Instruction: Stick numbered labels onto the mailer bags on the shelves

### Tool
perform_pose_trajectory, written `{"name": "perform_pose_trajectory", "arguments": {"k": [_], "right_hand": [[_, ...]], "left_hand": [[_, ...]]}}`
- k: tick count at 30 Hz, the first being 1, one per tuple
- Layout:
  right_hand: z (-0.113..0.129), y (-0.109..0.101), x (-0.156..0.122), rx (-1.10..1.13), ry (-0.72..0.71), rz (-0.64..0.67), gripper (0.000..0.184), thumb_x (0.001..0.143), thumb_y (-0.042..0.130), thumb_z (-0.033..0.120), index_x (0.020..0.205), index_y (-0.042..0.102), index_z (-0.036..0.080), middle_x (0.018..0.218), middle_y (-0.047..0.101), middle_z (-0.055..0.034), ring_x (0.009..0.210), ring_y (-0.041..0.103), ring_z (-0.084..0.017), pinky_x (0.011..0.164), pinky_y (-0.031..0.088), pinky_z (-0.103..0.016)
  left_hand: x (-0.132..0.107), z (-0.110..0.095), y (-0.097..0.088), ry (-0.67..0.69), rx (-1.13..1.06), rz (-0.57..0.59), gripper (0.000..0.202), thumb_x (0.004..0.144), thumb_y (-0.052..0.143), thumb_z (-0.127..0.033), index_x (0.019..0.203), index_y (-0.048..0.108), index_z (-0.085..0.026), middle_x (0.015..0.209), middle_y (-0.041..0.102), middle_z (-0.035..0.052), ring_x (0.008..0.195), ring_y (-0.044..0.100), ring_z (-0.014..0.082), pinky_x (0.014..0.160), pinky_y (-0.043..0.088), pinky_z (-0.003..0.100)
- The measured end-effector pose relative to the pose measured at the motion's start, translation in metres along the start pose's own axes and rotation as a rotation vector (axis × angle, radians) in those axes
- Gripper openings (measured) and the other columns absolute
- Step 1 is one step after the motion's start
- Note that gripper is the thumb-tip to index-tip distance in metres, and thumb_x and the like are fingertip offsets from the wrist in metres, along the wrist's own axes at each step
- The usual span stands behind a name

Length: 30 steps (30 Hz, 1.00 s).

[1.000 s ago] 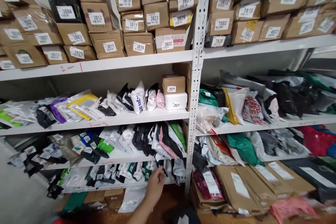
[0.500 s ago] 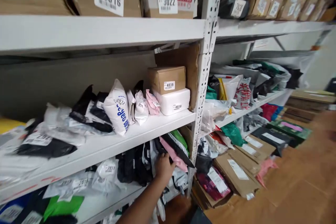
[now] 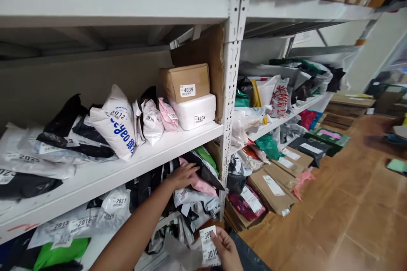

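Note:
My left hand (image 3: 184,175) reaches into the lower shelf, its fingers stretched across the top of a pink mailing bag (image 3: 203,185). A black mailing bag (image 3: 205,168) and a green one (image 3: 206,159) stand beside the pink one, towards the rack's upright. Just below lies a grey-white bag (image 3: 193,197) with a number label. At the bottom of the view my right hand (image 3: 227,247) pinches a strip of white number labels (image 3: 209,245); one reads 3010, and the thumb partly covers the number above.
On the shelf above sit a carton (image 3: 186,81) marked 4039, a white foam box (image 3: 193,112) marked 4038 and several mailing bags. A white perforated upright (image 3: 229,93) divides the racks. To its right, cartons (image 3: 269,190) lie on the brown floor (image 3: 333,203).
The view has shifted right and closer to the lower shelf. My left hand stays at the pink bag, its fingers now stretched over it. My right hand with the label strip has come into view.

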State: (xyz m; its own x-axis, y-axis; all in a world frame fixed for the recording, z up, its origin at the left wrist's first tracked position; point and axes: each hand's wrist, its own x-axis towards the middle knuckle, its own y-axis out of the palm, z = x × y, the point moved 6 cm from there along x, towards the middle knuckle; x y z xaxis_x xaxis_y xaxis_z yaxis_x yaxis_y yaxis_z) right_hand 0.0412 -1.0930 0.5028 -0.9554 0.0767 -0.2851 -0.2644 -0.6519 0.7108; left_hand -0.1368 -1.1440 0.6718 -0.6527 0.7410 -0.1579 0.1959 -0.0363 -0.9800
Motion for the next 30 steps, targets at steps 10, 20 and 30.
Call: {"name": "perform_pose_trajectory", "arguments": {"k": [10, 20, 30], "right_hand": [[0.011, -0.001, -0.010, 0.004, -0.110, -0.117, 0.039, 0.057, 0.077, 0.050, 0.067, 0.061, 0.016, 0.049, 0.060, 0.0021, 0.040, 0.046, -0.008, 0.042, 0.032, -0.019], [0.007, 0.037, 0.049, 0.168, -0.236, -0.084, 0.039, 0.060, 0.078, 0.040, 0.090, 0.063, 0.020, 0.061, 0.065, 0.0033, 0.050, 0.054, -0.011, 0.054, 0.040, -0.024], [0.055, 0.032, 0.123, 0.186, -0.263, 0.031, 0.019, 0.055, 0.078, 0.017, 0.064, 0.061, 0.018, 0.054, 0.062, 0.0047, 0.052, 0.053, -0.012, 0.056, 0.043, -0.025]], "left_hand": [[-0.007, 0.020, 0.002, 0.169, 0.128, 0.140, 0.058, 0.060, 0.068, -0.056, 0.109, 0.065, -0.024, 0.124, 0.051, 0.0119, 0.127, 0.031, 0.0358, 0.105, 0.029, 0.048], [0.005, 0.037, 0.021, 0.160, 0.148, 0.089, 0.069, 0.072, 0.055, -0.027, 0.136, 0.034, -0.012, 0.144, 0.032, 0.0151, 0.134, 0.025, 0.0263, 0.108, 0.026, 0.041], [0.005, 0.037, 0.021, 0.097, 0.332, 0.093, 0.039, 0.076, 0.051, -0.044, 0.085, 0.069, -0.011, 0.097, 0.064, 0.0161, 0.106, 0.050, 0.0322, 0.097, 0.038, 0.043]]}}
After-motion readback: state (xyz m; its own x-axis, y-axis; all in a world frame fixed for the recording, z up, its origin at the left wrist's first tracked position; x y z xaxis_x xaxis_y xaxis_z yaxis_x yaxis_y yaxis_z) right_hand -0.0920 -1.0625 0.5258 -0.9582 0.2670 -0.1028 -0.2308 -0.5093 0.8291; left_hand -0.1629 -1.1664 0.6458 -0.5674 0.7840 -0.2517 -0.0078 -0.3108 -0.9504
